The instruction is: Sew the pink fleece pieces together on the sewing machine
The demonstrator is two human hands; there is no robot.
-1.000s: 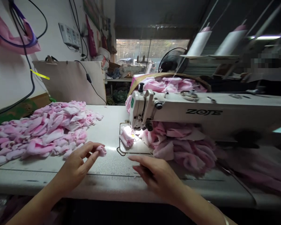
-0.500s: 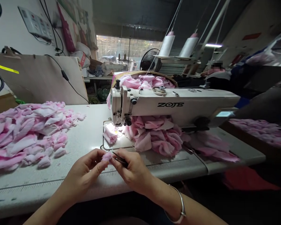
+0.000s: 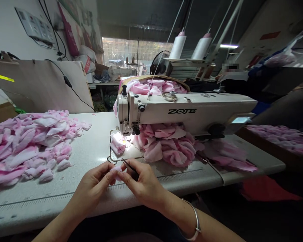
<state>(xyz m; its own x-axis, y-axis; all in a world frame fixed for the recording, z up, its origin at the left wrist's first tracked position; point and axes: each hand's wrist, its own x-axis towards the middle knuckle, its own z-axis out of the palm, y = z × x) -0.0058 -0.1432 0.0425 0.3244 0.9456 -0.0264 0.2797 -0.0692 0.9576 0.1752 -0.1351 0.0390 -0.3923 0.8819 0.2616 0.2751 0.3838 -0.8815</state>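
My left hand [image 3: 94, 183] pinches a small pink-and-white fabric piece [image 3: 116, 169] above the table's front edge. On its other side, my right hand [image 3: 145, 179] touches the same piece with thumb and fingertips. Dark, pointed thread snips [image 3: 129, 166] sit in the right hand, their tip aimed up and left; the handle is mostly hidden by the fingers. Just beyond both hands, another pink piece [image 3: 117, 144] lies by the lit needle of the sewing machine [image 3: 184, 111]. A heap of pink fabric [image 3: 169, 148] fills the space under the machine arm.
A large pile of pink pieces [image 3: 32, 141] covers the table's left part. Behind the machine stands a container of pink fabric [image 3: 154, 85]. Two white thread cones [image 3: 178, 47] rise above it. Further pink pieces fill a box [image 3: 255, 143] at right. A person [image 3: 232, 77] is in the background.
The fabric piece has turned between my fingers, and my right thumb now presses on it. The snips' tip has tilted up, away from the piece. The view has shifted slightly.
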